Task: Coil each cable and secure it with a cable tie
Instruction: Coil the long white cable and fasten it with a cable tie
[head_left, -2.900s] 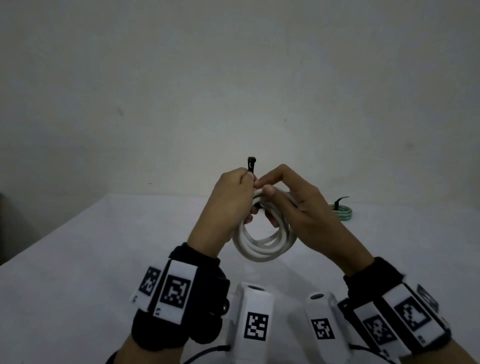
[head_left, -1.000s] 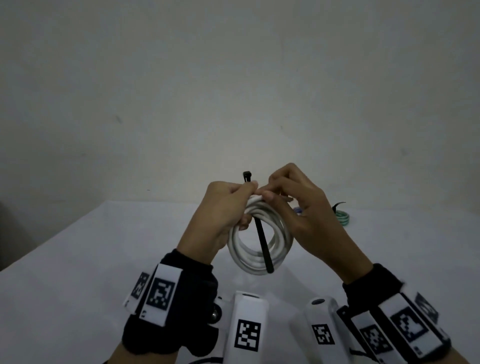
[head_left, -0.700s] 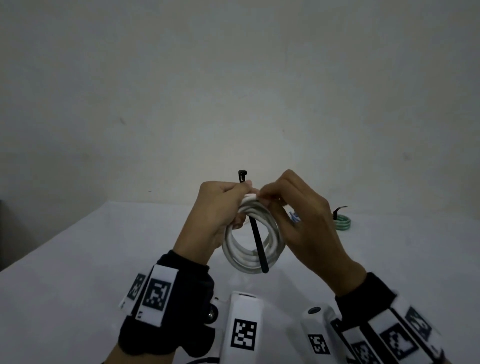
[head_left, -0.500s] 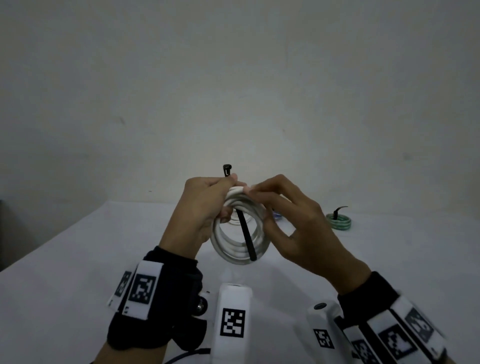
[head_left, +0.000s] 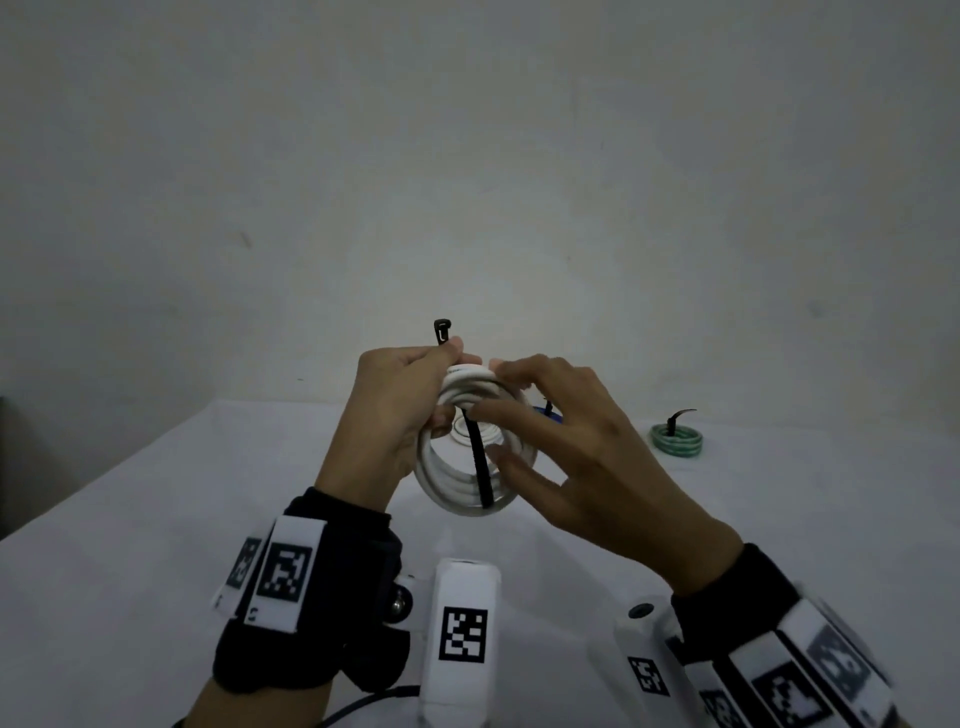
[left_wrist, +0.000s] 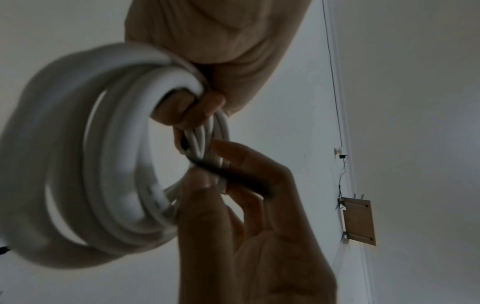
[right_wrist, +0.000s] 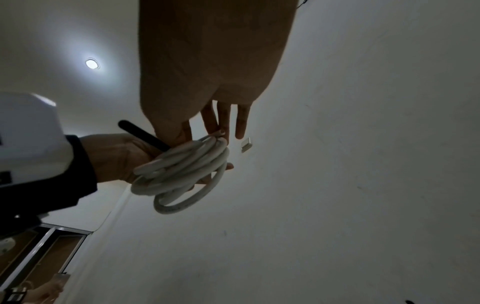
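Note:
A white cable coil (head_left: 457, 493) is held upright above the table. My left hand (head_left: 410, 400) grips its top, together with the black cable tie (head_left: 479, 467). The tie's head (head_left: 441, 330) sticks up above the left thumb, and its strap hangs down across the coil's opening. My right hand (head_left: 524, 410) is at the coil's right side, thumb and forefinger pinching the strap, other fingers spread. In the left wrist view the strap (left_wrist: 233, 176) runs between those two fingers beside the coil (left_wrist: 124, 156). In the right wrist view the tie's tail (right_wrist: 141, 133) points left past the coil (right_wrist: 182, 170).
A green coiled cable (head_left: 677, 440) with a black tie around it lies at the back right of the white table (head_left: 156, 519). Something blue (head_left: 551, 414) shows just behind my right hand. A plain wall stands behind the table.
The tie's strap, hidden at first, now hangs across the coil. Both hands and the coil drifted slightly left. My right hand spread its fingers and took the strap with its thumb.

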